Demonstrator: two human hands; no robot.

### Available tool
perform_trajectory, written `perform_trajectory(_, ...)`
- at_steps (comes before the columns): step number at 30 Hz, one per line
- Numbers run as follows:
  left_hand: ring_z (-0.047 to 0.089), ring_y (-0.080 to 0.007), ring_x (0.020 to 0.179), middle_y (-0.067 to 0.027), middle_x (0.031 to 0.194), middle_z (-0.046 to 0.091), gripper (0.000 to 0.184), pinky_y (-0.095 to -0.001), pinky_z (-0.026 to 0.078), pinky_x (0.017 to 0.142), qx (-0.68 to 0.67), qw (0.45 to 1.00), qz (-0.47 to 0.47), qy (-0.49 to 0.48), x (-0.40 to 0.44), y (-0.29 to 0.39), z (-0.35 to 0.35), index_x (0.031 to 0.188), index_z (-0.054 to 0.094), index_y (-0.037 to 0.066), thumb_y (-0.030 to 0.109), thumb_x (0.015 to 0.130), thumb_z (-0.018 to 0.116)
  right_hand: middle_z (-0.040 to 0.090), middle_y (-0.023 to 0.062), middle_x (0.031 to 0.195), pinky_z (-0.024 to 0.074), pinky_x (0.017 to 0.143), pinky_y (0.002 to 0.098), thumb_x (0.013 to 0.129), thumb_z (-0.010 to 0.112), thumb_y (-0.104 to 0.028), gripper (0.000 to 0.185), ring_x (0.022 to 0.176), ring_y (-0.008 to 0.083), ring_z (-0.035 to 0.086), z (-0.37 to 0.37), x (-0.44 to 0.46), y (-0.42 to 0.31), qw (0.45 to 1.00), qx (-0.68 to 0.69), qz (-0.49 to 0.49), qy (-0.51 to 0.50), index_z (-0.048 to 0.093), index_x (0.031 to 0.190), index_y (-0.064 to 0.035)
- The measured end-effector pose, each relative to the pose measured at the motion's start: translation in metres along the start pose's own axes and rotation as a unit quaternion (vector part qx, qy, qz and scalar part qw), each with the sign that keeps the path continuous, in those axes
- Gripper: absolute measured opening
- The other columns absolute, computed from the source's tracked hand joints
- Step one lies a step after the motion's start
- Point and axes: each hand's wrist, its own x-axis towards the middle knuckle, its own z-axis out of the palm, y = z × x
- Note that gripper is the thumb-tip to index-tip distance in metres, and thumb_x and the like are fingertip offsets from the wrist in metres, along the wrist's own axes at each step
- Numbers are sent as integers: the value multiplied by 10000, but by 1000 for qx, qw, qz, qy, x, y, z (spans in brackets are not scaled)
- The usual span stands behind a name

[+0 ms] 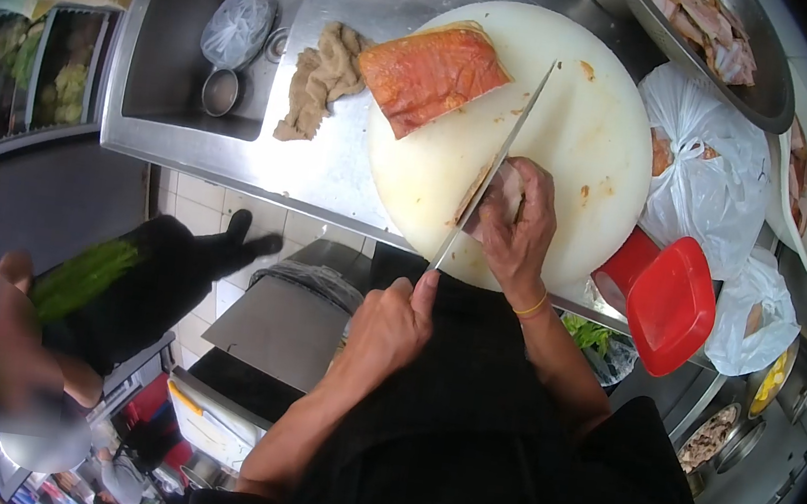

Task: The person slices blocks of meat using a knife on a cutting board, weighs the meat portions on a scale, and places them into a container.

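My left hand [384,332] is closed round the handle of a long knife [494,168], its blade slanting across a round white cutting board [593,104] with the tip pointing away from me. Just right of the blade, my right hand [521,216] grips a smaller piece of meat [503,196] against the board, fingers curled over it. The blade lies alongside this piece; whether it has cut into it I cannot tell. A large slab of meat with orange-brown skin [435,75] rests at the board's upper left, apart from both hands.
A crumpled brown cloth [324,81] lies left of the board, beside a steel sink [169,72]. To the right are tied plastic bags [711,169], a red container [671,305] and a metal bowl of sliced meat [766,90]. Another person [64,311] holding greens stands at left.
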Motion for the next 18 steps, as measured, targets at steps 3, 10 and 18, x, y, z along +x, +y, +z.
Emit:
perform_trajectory(3, 545, -589, 839, -377, 787, 577, 640, -598, 433, 720, 0, 1000, 5, -5, 6, 0, 0, 761, 588, -77, 432, 1075, 361, 597, 198, 1102, 468, 870, 456, 838, 615, -92, 375, 999, 380, 561, -1, 0, -4, 1000, -1, 14, -5, 559, 1195, 9)
perform_trajectory(10, 615, -573, 872, -398, 813, 619, 698, -595, 506, 808, 3, 1000, 1, -31, 36, 7, 4, 783, 665, -83, 499, 1046, 385, 604, 196, 1089, 472, 868, 453, 835, 627, -98, 358, 994, 377, 566, 0, -1, -2, 999, 17, 31, -8, 573, 1175, 1)
perform_trajectory(18, 568, -600, 902, -415, 783, 585, 771, -596, 470, 794, -5, 999, 7, -46, 60, 11, 9, 764, 647, -113, 512, 1064, 309, 614, 188, 1040, 483, 837, 430, 845, 629, -89, 330, 939, 360, 584, 4, -2, 1, 999, 27, 15, 17, 577, 1155, 12)
